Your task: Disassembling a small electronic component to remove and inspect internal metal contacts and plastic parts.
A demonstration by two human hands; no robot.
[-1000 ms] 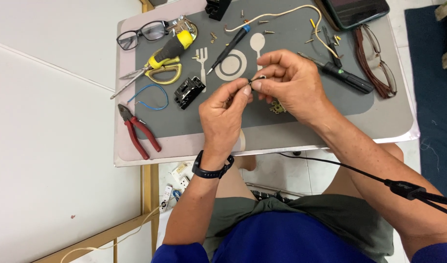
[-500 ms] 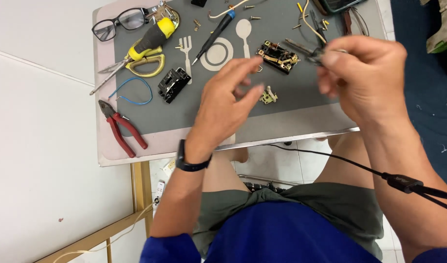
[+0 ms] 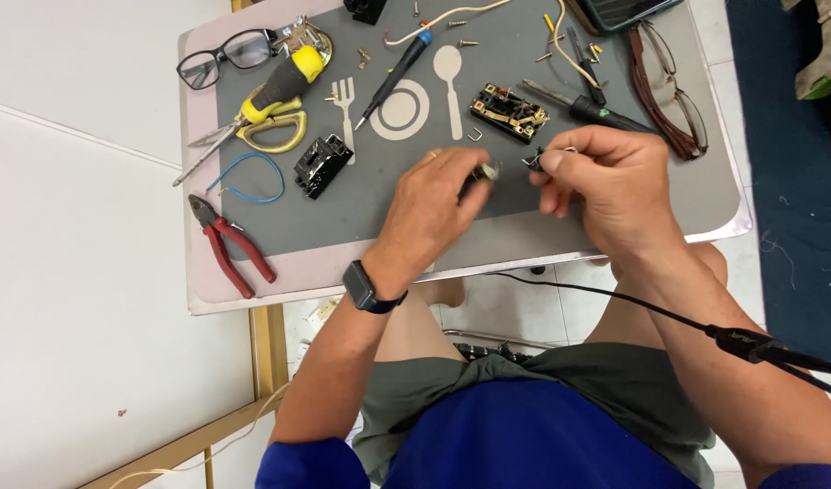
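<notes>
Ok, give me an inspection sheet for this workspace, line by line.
Surface: grey placemat on a pale tray.
Job's things: small metal part at left hand fingertips; small dark clip pinched by right hand.
Clutter: red pliers, yellow screwdriver, black switch block, opened switch body, two pairs of glasses, loose screws.
Hands: both bare, wristwatch on left.
Cables: blue wire loop; black cable across lap.
Surroundings: white tiled floor.

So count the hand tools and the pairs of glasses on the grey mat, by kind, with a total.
Screwdrivers: 3, yellow-handled, blue-tipped, black
Pliers: 1, red-handled
Glasses: 2, black-framed, brown-framed
Total: 6
</notes>
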